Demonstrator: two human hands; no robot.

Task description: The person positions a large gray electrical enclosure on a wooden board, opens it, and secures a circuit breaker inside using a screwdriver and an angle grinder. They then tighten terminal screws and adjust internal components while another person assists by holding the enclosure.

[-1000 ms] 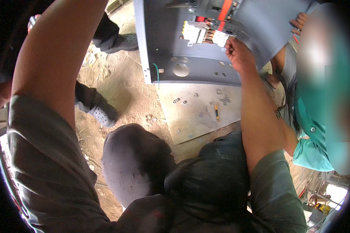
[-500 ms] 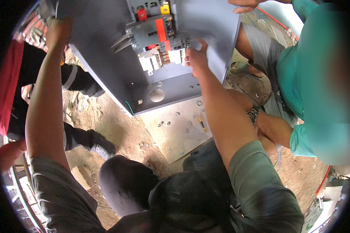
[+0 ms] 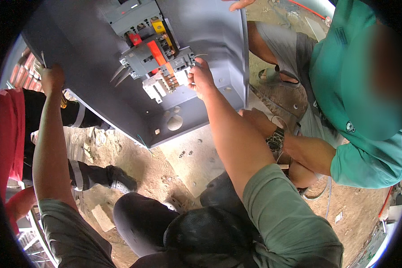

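A grey metal electrical enclosure (image 3: 89,71) stands tilted in front of me. Inside it, a large grey circuit breaker (image 3: 140,58) carries red and yellow busbar pieces. Below that sit small white circuit breakers (image 3: 155,88) beside copper bars. My right hand (image 3: 202,81) reaches in, its fingers closed at the right-hand white breaker (image 3: 182,77); its exact grip is partly hidden. A thin wire (image 3: 202,55) sticks out above its thumb. My left hand (image 3: 53,79) is at the enclosure's left edge, closed around a screwdriver (image 3: 64,102) with a yellow handle, its thin shaft pointing up.
At the right, a co-worker in a green shirt (image 3: 326,80) crouches close, one hand (image 3: 241,4) on the enclosure's edge. Another person in red (image 3: 13,143) stands at the left. A pale board (image 3: 190,154) with small hardware lies on the sandy ground under the enclosure.
The enclosure and both my hands have shifted left and lower in view, showing more of the upper breaker. The pen on the board is out of sight. My right hand stays by the white breaker.
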